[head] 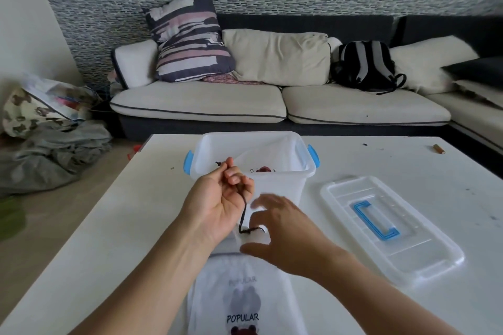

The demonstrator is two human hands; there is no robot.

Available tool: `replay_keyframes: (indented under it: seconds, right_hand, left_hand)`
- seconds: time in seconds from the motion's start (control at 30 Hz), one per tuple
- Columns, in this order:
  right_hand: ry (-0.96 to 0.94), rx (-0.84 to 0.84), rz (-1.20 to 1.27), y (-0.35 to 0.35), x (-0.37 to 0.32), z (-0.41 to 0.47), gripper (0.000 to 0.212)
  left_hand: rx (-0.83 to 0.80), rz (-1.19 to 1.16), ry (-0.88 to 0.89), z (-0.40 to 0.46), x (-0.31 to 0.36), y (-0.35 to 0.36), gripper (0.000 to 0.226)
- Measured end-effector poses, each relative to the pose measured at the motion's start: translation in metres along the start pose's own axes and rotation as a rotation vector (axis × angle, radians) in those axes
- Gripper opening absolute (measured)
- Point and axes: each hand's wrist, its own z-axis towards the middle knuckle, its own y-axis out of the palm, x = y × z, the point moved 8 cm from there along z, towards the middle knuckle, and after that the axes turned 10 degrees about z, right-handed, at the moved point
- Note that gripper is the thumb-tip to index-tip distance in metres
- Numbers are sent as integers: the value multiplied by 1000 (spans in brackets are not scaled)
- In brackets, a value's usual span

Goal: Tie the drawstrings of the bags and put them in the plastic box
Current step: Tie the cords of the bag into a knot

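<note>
On the white tabletop, close to the person, lies a translucent white bag printed with the word "POPULAR" in dark letters above a small bear-like figure; a fainter "POPULAR" shows higher up on the same bag. The bag's mouth is gathered under the hands, and a dark drawstring rises from it. The left hand is palm up with curled fingers, its grip closed round the drawstring, whose knotted end pokes out above the fingertips. The right hand hovers over the bag's gathered mouth, fingers spread and blurred, thumb low by the fabric; its grip is wide and holds nothing that can be seen.

Just beyond the hands stands the clear plastic box with blue latches on both sides. Inside it lies another bag, showing the letter "R" and a reddish print. To the right of the box, apart from it, lies the clear lid with a blue handle. Behind the tabletop stands a sofa with cushions and a black backpack.
</note>
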Motion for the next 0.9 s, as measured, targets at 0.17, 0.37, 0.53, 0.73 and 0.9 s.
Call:
replay_keyframes:
  seconds: [0.17,0.37,0.53,0.73,0.9]
  right_hand:
    - [76,71,313,-15,15,4,31]
    - [52,102,437,-45,27,2,33]
    - [12,107,489,-54,28,2,30]
    - [17,189,582,-63,30,-2,32]
    - [30,155,629,-63,32,-2,40]
  left_hand:
    - [522,602,169,-4,43,-50,36]
    - [365,1465,789,-27,71,-8,101]
    - [-309,1741,782,-27,21,18,46]
    - [-191,1576,1071,-33,32,23,37]
    - [-171,1620,1047,-27,21,23,17]
